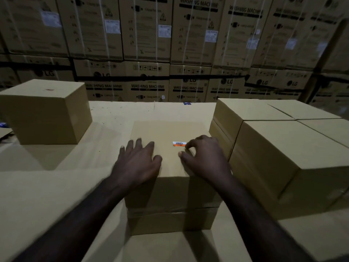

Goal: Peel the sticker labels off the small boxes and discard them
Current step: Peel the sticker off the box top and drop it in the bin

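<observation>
On top of the middle box point(170, 148), we have the orange-and-white barcode sticker point(179, 143) lying flat, long axis running left-right. Our right hand point(204, 157) is nearer: fingers curled narrow, holding nothing, index tip just at the sticker's right end. Our left hand point(138, 159) is spread wide, palm down on the lid, sticker off to its right. We'd judge the peel starts from that right edge, left hand bracing the box.

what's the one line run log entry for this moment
stage: pre-peel | left hand: flat on box | right hand: fingertips beside label | label: still stuck
</observation>
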Motion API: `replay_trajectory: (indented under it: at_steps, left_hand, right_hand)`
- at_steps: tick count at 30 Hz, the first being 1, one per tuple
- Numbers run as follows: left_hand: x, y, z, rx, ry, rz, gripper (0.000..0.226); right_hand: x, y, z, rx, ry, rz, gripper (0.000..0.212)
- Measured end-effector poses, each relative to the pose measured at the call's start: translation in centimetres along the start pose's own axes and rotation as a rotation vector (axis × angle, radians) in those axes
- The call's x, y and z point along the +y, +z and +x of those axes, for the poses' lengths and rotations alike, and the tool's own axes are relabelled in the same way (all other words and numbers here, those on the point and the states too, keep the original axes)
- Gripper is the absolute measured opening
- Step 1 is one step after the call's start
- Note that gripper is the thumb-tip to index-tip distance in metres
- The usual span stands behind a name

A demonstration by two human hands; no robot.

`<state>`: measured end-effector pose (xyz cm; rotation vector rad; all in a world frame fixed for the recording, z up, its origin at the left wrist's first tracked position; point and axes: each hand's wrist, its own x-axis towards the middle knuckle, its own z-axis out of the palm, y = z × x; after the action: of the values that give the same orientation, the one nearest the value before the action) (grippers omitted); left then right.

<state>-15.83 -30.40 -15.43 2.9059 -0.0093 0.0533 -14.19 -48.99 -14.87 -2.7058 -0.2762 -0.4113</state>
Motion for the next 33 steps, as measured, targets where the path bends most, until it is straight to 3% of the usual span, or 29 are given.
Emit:
replay_trajectory:
  at_steps: [9, 16, 19, 21, 25, 29, 33]
  left_hand:
    - [-0.9, 1.3, 1.3, -0.026, 0.057, 0.033, 0.063]
    - [-0.8, 1.4, 1.1, 0.0, 0.056, 0.042, 0.063]
    - [-0.7, 1.4, 1.0, -0.005, 0.056, 0.044, 0.064]
    - [-0.8, 1.3, 1.0, -0.01, 0.058, 0.04, 0.064]
    - [-0.8, 1.4, 0.9, -0.004, 0.06, 0.033, 0.064]
    - [-0.8, 1.3, 1.0, -0.001, 0.058, 0.037, 0.063]
    - [-0.7, 1.3, 0.9, -0.02, 0.054, 0.036, 0.063]
  right_hand:
    - [-1.5, 2.4, 3.5, 0.101, -0.01, 0.014, 0.034]
    - [-1.8, 3.0, 3.2, 0.157, -0.17, -0.084, 0.023]
    - [-1.6, 3.2, 3.4, 0.151, -0.155, -0.075, 0.023]
    - [-1.2, 2.7, 3.5, 0.181, -0.057, 0.074, 0.021]
    - [0.0, 0.9, 3.2, 0.227, 0.197, 0.595, 0.025]
    - [0.6, 0.2, 2.2, 0.072, 0.128, 0.735, 0.026]
    - [0.3, 0.3, 2.0, -0.126, -0.035, 0.477, 0.022]
